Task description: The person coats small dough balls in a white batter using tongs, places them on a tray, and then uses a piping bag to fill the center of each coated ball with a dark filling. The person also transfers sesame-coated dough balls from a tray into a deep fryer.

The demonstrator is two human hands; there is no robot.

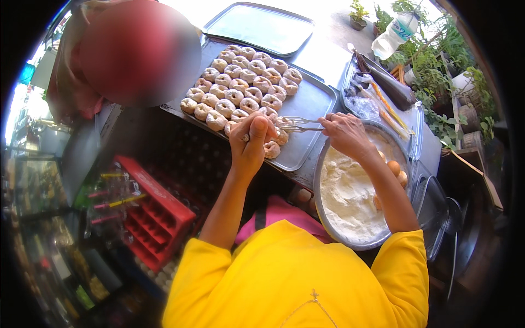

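Rows of ring-shaped doughnuts (238, 83) coated in white powder cover much of a metal tray (314, 112) in front of me. At the tray's near edge, my left hand (252, 135) is closed with its thumb raised; whatever its fingers hold is hidden. My right hand (347, 134) grips metal tongs (306, 129), whose prongs reach left over the doughnuts beside my left hand. Whether a doughnut is between the prongs I cannot tell. Below my right forearm stands a large round metal basin (319, 183) of white powder (347, 188), with several brown dough balls (394, 168) at its right side.
Another metal tray (257, 27) lies at the back. To the right, a tray holds plastic bags (365, 104) and a long dark object (391, 82), near a plastic bottle (395, 35) and potted plants (448, 82). A person (71, 82) stands left, above a red crate (150, 213).
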